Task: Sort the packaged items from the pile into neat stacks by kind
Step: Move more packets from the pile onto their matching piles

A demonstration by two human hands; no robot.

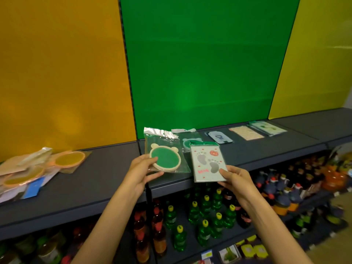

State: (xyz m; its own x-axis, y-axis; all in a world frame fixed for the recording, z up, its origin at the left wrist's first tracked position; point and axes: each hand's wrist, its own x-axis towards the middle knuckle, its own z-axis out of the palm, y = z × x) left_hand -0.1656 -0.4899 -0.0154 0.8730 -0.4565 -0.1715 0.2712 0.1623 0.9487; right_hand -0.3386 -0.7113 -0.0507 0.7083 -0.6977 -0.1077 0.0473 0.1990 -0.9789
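Observation:
My left hand (142, 171) holds a clear bag with a round green, bear-eared pad (165, 159) just above the dark shelf (106, 176). My right hand (233, 178) grips a flat pack printed with grey footprints (207, 161) by its lower right corner, tilted over the shelf's front edge. Behind them another bagged green bear-eared pad (187, 141) lies on the shelf. At the far left sits the mixed pile (32, 168), with orange round pads and blue and white packs.
Further right on the shelf lie a blue-and-white pack (219, 137), a pale orange patterned pack (246, 132) and a green-topped footprint pack (268, 128). Orange, green and yellow panels stand behind. Lower shelves hold green and dark bottles (205, 216).

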